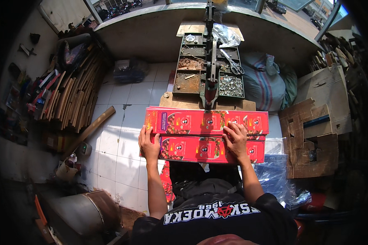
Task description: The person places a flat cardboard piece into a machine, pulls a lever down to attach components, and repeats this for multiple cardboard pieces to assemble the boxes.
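Left hand [149,146], right hand [235,141]: fingers [232,127] part-spread on red cards [184,148], grip unclear; keep edges square, pressure even.

The red strips [206,122] look like smooth, glossy card.

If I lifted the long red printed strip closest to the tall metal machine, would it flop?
The red printed strip might be fairly stiff, since it lies flat without sagging. It's probably light, because it looks thin. Offset edges suggest layers, so a push might slide them apart.
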`<state>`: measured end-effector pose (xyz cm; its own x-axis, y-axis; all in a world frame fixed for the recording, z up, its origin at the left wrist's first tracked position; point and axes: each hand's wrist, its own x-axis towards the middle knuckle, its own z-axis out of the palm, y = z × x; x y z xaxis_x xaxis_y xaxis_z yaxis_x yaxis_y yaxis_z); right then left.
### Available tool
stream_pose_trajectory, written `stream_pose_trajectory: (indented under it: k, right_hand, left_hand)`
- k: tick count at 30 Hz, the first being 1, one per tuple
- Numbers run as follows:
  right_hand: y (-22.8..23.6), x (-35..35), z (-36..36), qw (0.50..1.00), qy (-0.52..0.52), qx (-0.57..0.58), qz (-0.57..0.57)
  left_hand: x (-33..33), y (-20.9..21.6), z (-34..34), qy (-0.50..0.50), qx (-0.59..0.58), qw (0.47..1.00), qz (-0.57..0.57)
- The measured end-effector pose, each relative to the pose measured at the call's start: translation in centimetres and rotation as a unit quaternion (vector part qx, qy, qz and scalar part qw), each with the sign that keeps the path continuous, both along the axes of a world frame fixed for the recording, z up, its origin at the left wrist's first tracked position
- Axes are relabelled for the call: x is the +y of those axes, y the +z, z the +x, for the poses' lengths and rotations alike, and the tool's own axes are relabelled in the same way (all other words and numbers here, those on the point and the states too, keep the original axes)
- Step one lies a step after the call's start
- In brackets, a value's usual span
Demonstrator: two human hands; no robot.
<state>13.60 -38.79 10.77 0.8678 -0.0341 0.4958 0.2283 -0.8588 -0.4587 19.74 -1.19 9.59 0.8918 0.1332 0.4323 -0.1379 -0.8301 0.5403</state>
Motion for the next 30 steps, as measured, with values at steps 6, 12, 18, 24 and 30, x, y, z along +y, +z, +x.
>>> stream_pose_trajectory:
  k: [6, 12, 18, 24, 30]
  right_hand:
    - [0.9, -0.8, 2.0, 0.996, -0.01, 0.021, 0.083]
    - [1.8, -5.5, 13.9, 0.999, -0.032, 0.003, 0.04]
    - [1.8, -7.4, 21.0, 0.976, 0.026, 0.108, -0.187]
    - [0.8, -8.3, 24.4, 0.96, 0.086, 0.105, -0.245]
    - [1.5, -8.7, 26.2, 0.946, 0.134, 0.12, -0.27]
  left_hand:
    - [-0.1, 0.1, -0.1, -0.01, -0.006, 1.0, 0.001]
    - [0.2, -0.6, 0.0, -0.01, -0.004, 1.0, -0.013]
    - [0.4, -0.6, 0.1, -0.005, -0.004, 1.0, -0.014]
    - [0.3, -0.3, -0.1, 0.008, 0.01, 1.0, -0.022]
    - [0.3, -0.4, -0.1, 0.01, 0.01, 1.0, -0.015]
